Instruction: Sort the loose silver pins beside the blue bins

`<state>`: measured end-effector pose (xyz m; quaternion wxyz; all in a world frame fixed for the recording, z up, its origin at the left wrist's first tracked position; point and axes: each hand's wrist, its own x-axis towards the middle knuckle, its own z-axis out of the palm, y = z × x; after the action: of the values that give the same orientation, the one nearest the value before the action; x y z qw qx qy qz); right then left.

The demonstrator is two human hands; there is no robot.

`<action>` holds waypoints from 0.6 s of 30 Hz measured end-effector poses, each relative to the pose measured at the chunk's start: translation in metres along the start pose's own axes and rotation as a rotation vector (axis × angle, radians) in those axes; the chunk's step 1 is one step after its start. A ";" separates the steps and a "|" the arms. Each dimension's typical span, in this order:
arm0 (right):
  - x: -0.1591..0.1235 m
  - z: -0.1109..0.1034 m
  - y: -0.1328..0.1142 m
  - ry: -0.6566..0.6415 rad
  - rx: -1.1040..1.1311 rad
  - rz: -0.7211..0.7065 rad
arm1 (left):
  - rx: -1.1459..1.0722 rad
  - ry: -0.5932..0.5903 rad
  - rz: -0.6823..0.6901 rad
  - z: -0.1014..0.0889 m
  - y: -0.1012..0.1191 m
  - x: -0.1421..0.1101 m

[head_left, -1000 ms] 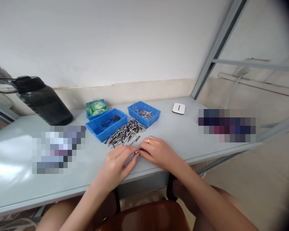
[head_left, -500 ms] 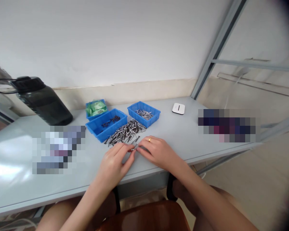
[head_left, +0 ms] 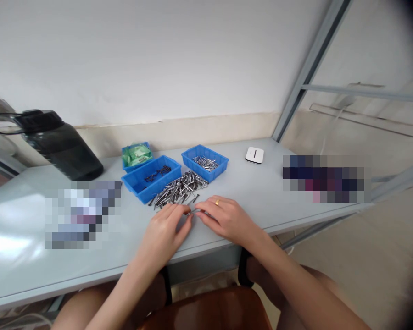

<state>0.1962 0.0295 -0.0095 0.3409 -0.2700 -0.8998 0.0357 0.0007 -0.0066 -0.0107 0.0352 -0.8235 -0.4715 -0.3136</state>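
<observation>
My left hand [head_left: 165, 231] is closed in a pinch on one end of a thin metal screw [head_left: 193, 211]. The fingertips of my right hand [head_left: 225, 217], which wears a ring, close on its other end. The screw lies almost level between the two hands, just above the table's front part. Right behind my fingers is a loose pile of silver and dark screws [head_left: 179, 189]. A blue bin [head_left: 134, 187] with some dark screws stands left of the pile. Another blue bin [head_left: 220, 170] with silver screws stands behind it on the right.
At the back left, a small blue bin [head_left: 124, 160] holds green plastic wrapping [head_left: 136, 155]. A large dark water bottle [head_left: 67, 149] stands farther left. A white square device [head_left: 254, 155] lies on the grey table [head_left: 258, 197] to the right. Blurred-out items lie at both sides.
The screw between my fingers has turned to lie flatter, and my right fingertips now meet its end. Bins and pile stay as they were.
</observation>
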 end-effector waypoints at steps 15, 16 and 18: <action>0.002 0.005 0.003 -0.110 -0.034 0.069 | -0.113 0.083 0.101 -0.004 0.002 -0.001; 0.002 0.005 0.003 -0.123 -0.028 0.067 | -0.119 0.071 0.107 -0.005 0.002 -0.001; 0.002 0.005 0.003 -0.143 -0.014 0.067 | -0.122 0.055 0.106 -0.005 0.002 -0.002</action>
<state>0.1933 0.0340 -0.0130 0.2723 -0.2991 -0.9126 0.0603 -0.0004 -0.0111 -0.0072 0.0143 -0.8390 -0.4061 -0.3618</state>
